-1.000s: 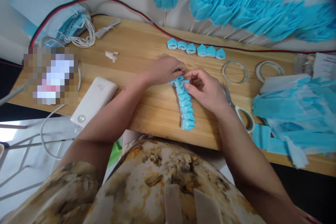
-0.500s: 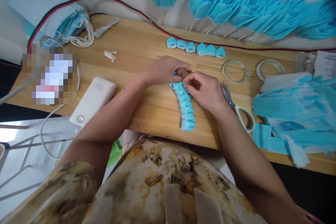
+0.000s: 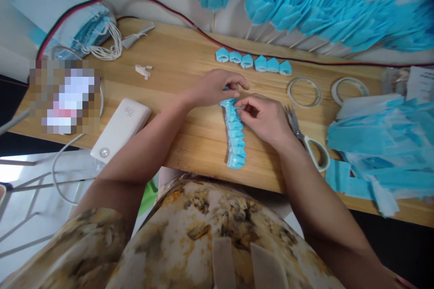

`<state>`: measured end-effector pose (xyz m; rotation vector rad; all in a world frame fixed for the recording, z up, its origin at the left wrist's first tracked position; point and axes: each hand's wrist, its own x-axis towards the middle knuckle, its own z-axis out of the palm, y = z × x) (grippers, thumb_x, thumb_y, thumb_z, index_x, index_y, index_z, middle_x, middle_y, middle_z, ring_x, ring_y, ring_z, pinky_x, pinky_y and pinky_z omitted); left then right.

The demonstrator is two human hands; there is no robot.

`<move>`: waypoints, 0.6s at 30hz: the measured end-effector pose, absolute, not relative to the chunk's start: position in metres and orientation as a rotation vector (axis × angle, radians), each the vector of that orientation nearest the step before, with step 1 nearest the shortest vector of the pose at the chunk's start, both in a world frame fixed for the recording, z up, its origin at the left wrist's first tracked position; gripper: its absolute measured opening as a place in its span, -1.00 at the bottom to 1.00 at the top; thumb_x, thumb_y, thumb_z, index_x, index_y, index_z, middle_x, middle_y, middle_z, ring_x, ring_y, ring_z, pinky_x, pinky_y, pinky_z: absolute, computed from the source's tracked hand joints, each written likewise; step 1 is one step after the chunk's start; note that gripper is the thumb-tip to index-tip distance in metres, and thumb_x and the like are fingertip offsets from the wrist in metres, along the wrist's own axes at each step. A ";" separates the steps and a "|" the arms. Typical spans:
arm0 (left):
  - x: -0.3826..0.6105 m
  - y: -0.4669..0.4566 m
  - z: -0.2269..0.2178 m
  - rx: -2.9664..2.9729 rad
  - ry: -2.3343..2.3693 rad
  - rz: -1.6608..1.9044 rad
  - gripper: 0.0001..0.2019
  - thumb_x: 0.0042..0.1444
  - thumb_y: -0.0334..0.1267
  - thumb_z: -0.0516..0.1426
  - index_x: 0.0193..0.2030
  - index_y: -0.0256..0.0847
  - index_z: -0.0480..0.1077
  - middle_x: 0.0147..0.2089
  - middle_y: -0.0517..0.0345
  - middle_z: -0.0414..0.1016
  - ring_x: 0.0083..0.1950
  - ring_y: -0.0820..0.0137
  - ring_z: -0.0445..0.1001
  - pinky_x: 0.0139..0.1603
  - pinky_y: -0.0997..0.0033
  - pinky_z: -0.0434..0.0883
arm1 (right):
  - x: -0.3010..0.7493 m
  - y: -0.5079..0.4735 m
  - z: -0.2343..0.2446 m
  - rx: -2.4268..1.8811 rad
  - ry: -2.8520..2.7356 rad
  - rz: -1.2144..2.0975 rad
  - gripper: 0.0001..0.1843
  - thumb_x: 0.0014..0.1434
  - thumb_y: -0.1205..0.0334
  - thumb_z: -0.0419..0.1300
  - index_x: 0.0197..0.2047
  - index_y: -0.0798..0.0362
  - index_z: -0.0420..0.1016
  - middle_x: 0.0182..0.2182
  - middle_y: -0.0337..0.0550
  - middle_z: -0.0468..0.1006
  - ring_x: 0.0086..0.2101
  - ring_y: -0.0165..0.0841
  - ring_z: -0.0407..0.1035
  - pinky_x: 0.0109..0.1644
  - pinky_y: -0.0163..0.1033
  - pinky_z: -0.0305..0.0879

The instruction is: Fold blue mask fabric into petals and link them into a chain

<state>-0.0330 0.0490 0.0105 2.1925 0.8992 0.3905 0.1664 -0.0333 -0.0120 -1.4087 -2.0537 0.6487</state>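
Note:
A strip of folded blue fabric pieces (image 3: 235,137), joined in a row by what looks like clear tape, hangs down toward the table's front edge. At its upper end, my left hand (image 3: 219,88) is closed on it, with the forefinger stretched out to the right and part of the strip hidden under the palm. My right hand (image 3: 264,115) pinches the strip's right edge near the top between thumb and fingertips. Beside my right wrist lie scissors (image 3: 307,140) with white handles, blades toward the back.
Small folded blue pieces (image 3: 266,63) line the back of the wooden table (image 3: 190,144). Two tape rolls (image 3: 304,92) lie at right, near piled blue fabric (image 3: 379,131). Blue fabric flowers (image 3: 291,2) on sticks lean along the wall. A power bank (image 3: 120,128) and phone (image 3: 69,99) are left.
The strip's lower end has swung left, so it hangs straighter. My left hand's thumb and forefinger have drawn a little away from my right fingertips, which stay at the strip's edge.

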 end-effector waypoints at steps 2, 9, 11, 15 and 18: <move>-0.033 0.049 0.017 2.154 0.896 0.473 -0.68 0.36 -0.34 0.13 0.19 -0.30 0.53 0.06 0.03 0.69 0.04 0.33 0.58 0.11 0.37 0.45 | 0.166 -0.033 -0.011 -1.412 -2.063 0.648 -0.84 0.19 0.36 0.25 -0.24 -0.04 0.65 -0.35 -0.17 0.65 -0.35 -0.28 0.50 -0.23 -0.16 0.36; -0.050 0.012 0.040 2.286 1.159 0.681 -0.68 0.33 -0.44 0.05 0.01 -0.28 0.63 -0.01 0.05 0.72 -0.06 0.34 0.60 0.06 0.33 0.47 | 0.168 -0.034 -0.010 -1.417 -2.060 0.654 -0.84 0.22 0.34 0.24 -0.21 -0.04 0.65 -0.29 -0.14 0.69 -0.32 -0.24 0.52 -0.21 -0.14 0.38; -0.058 -0.007 0.029 2.356 1.190 0.622 -0.68 0.35 -0.40 0.04 -0.02 -0.25 0.65 -0.06 0.02 0.72 -0.04 0.28 0.63 0.01 0.32 0.47 | 0.168 -0.034 -0.012 -1.410 -2.069 0.668 -0.84 0.22 0.33 0.25 -0.20 -0.05 0.66 -0.30 -0.14 0.69 -0.32 -0.24 0.51 -0.21 -0.14 0.38; -0.069 -0.030 -0.003 2.428 1.290 0.527 -0.61 0.39 -0.37 0.02 0.14 -0.15 0.64 -0.01 -0.01 0.73 -0.04 0.24 0.65 -0.01 0.29 0.47 | 0.167 -0.034 -0.014 -1.399 -2.100 0.669 -0.83 0.23 0.33 0.25 -0.18 -0.04 0.69 -0.30 -0.13 0.68 -0.32 -0.23 0.51 -0.19 -0.13 0.38; -0.071 -0.035 -0.013 2.474 1.299 0.498 -0.60 0.39 -0.37 0.01 0.17 -0.13 0.63 -0.03 -0.03 0.73 -0.06 0.22 0.65 -0.03 0.27 0.46 | 0.167 -0.033 -0.015 -1.394 -2.091 0.673 -0.83 0.23 0.32 0.26 -0.18 -0.04 0.70 -0.29 -0.13 0.69 -0.32 -0.24 0.50 -0.19 -0.13 0.37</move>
